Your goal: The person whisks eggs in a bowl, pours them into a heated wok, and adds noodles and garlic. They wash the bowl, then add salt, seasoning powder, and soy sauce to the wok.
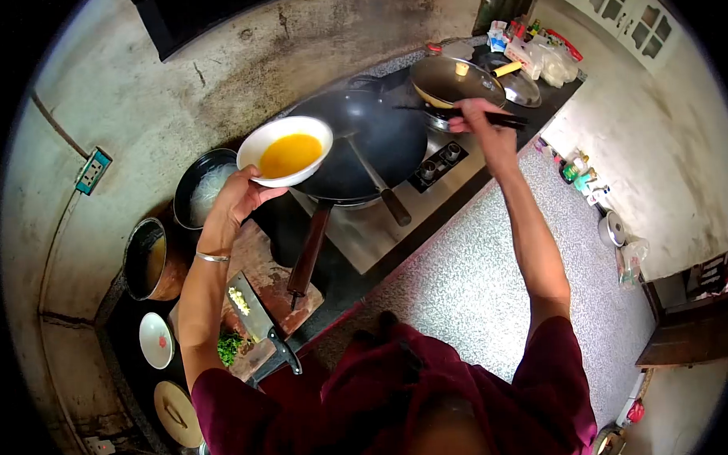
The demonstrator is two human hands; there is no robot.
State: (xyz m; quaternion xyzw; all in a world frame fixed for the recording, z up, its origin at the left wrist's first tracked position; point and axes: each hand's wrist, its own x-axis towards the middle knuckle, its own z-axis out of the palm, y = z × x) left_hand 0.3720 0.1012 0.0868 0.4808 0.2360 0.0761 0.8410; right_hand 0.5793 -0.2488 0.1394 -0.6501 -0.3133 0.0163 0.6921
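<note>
My left hand (244,196) grips the rim of a white bowl (285,152) of yellow-orange liquid, held over the left side of a dark wok (401,142). A spatula (370,173) rests in the wok, its dark handle over the near rim. To the right of the wok, my right hand (482,121) is closed around dark chopsticks (511,120), whose thin ends point left over the wok. The wok's long wooden handle (310,253) reaches toward me.
Left of the wok are two dark pots (205,187) (151,259). A cleaver (259,315) with chopped pale bits and chopped greens (230,345) lie on a cutting board (261,255). A lidded pan (455,80) stands at the right, beyond the stove knobs (440,162).
</note>
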